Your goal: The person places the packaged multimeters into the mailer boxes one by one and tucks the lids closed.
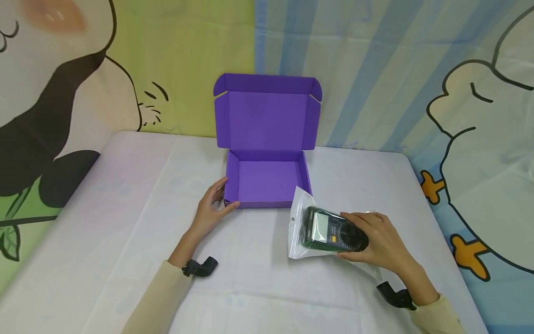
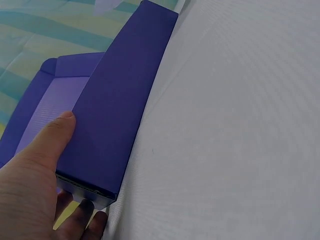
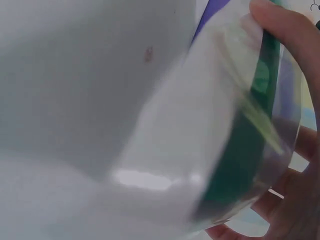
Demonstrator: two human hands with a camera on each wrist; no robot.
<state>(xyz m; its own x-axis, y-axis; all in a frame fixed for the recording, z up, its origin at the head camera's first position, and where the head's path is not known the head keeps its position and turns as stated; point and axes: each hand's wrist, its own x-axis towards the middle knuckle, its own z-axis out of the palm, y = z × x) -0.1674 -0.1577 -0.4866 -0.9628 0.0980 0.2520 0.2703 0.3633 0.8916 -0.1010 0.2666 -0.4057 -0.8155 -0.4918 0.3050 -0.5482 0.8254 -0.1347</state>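
Observation:
A purple cardboard box (image 1: 269, 183) stands on the table with its lid (image 1: 265, 120) raised at the back; its inside is bare. My left hand (image 1: 210, 204) grips its front left corner. In the left wrist view the thumb of that hand (image 2: 37, 175) lies on the top edge of the box's front wall (image 2: 115, 105), fingers round the side. My right hand (image 1: 381, 236) holds a multimeter (image 1: 333, 231) in a clear plastic bag (image 1: 297, 239), just right of the box's front. The right wrist view shows the multimeter's green side (image 3: 235, 160) through the bag, blurred.
A white cloth covers the table (image 1: 242, 287). Behind it hangs a printed cloth (image 1: 179, 60) with cartoon figures. Black camera mounts (image 1: 202, 267) sit on both wrists.

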